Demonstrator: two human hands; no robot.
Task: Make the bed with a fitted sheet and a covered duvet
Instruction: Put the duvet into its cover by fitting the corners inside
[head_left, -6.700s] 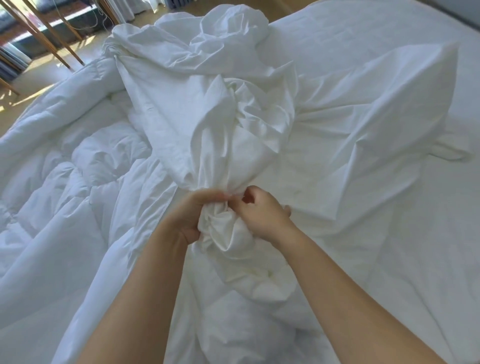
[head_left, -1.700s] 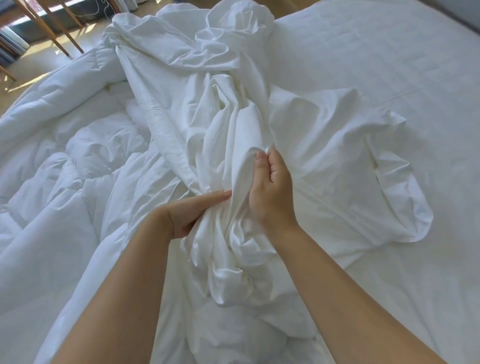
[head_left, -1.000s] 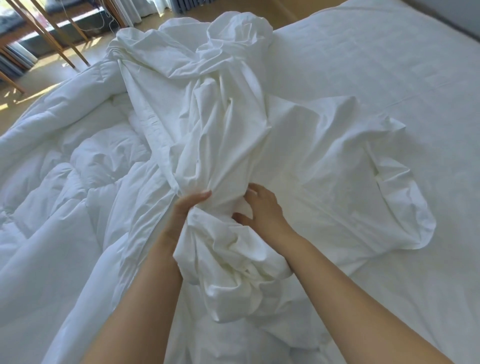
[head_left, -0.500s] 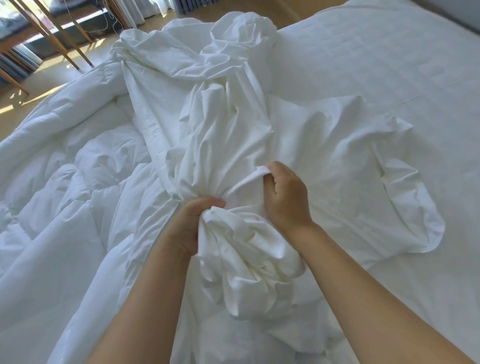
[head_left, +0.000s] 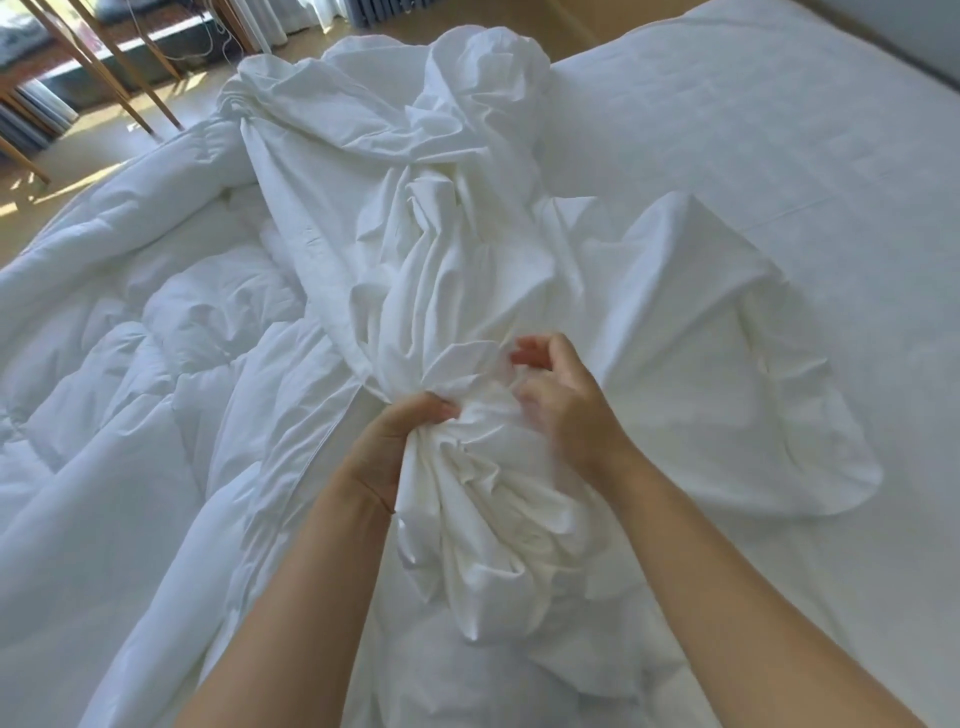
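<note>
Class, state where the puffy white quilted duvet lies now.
In the head view, the puffy white quilted duvet fills the left side, beside the crumpled white cover that the left hand grips.

Head camera, seemingly close, overlooking bed (head_left: 753, 119).

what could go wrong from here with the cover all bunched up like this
1. Only the left hand clearly grips the gathered duvet cover; the right hand is blurred, so folds may slip loose.
2. The cover lies twisted along its length, so it may go onto the duvet twisted.
</note>
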